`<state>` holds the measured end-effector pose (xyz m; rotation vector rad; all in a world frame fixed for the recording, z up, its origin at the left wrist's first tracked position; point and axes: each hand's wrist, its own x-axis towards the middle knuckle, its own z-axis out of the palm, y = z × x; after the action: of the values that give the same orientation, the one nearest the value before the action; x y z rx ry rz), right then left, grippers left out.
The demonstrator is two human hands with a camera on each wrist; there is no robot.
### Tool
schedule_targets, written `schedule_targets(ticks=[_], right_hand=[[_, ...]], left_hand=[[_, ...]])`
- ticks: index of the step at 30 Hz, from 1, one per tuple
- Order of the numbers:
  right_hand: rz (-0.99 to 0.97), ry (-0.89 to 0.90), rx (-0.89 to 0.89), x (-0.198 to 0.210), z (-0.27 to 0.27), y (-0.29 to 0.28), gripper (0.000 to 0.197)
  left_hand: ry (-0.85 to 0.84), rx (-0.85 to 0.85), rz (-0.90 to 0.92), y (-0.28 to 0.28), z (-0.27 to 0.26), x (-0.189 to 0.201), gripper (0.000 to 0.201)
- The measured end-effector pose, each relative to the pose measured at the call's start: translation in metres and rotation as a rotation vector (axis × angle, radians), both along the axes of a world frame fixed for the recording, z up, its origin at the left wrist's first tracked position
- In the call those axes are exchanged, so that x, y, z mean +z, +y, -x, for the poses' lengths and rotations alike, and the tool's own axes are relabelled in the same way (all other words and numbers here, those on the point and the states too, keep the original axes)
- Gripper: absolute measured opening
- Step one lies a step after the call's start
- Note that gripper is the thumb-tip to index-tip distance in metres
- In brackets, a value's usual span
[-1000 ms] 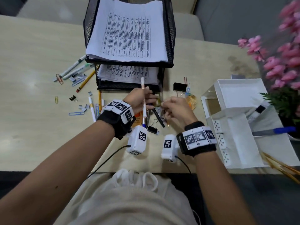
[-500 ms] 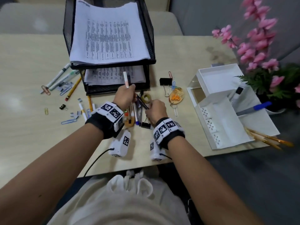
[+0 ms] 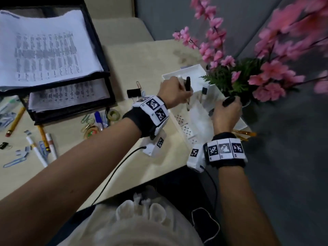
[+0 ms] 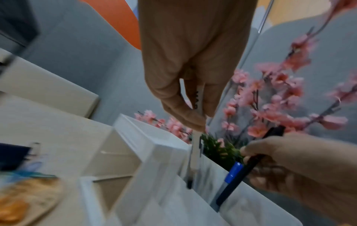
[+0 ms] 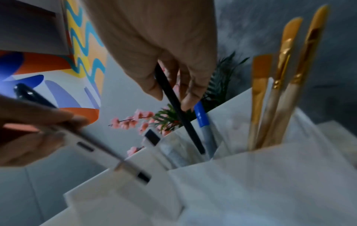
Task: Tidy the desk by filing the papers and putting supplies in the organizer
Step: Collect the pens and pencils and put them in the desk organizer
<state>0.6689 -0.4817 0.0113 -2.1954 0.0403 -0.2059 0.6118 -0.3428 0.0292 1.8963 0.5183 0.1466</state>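
Observation:
The white desk organizer (image 3: 198, 121) stands at the desk's right edge. My left hand (image 3: 182, 91) pinches a white pen (image 3: 188, 103) with a black cap, point down over the organizer's tall compartment. The left wrist view shows that hand (image 4: 201, 122) with the white pen (image 4: 196, 145) dipping behind the organizer wall (image 4: 160, 152). To the right, my right hand (image 3: 227, 107) grips a black pen (image 3: 229, 101). In the right wrist view the black pen (image 5: 179, 111) slants into the compartment beside a blue-capped pen (image 5: 201, 116).
Wooden brushes (image 5: 270, 107) stand in the neighbouring compartment. A pink flower plant (image 3: 239, 77) crowds the organizer from behind. A black mesh paper tray (image 3: 104, 55) holds papers at the left. Loose pens, pencils, clips, a binder clip (image 3: 133, 93) and a tape roll (image 3: 113, 115) lie on the desk.
Both hands left the pile in front of the paper tray and moved right to the organizer, each carrying a pen. The head view swung right with them.

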Motion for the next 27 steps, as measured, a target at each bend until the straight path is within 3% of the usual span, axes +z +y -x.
schedule_targets(ticks=[5,10,15,19,22,25,27], right_hand=[[0.084,0.053,0.061,-0.001,-0.033,-0.014,0.027],[-0.017,0.06,0.169,0.008,-0.058,-0.002,0.022],[-0.193,0.013,0.177,0.011,-0.069,0.002,0.014],[0.035,0.041,0.29,0.008,-0.064,-0.003,0.028],[0.163,0.067,0.287,0.008,-0.063,-0.007,0.038],[0.184,0.107,0.287,0.008,-0.06,-0.007,0.044],[0.151,0.15,0.314,0.006,-0.055,-0.001,0.045]], left_hand=[[0.002,-0.026,-0.081,-0.04,-0.052,-0.003,0.014],[0.055,0.023,-0.261,-0.049,-0.082,-0.015,0.014],[0.097,-0.033,-0.306,-0.054,-0.091,-0.025,0.012],[0.121,-0.082,-0.317,-0.065,-0.09,-0.03,0.003],[0.064,-0.08,-0.322,-0.07,-0.087,-0.028,0.04],[-0.057,0.007,-0.356,-0.063,-0.086,-0.029,0.044],[-0.044,0.041,-0.349,-0.056,-0.085,-0.03,0.045]])
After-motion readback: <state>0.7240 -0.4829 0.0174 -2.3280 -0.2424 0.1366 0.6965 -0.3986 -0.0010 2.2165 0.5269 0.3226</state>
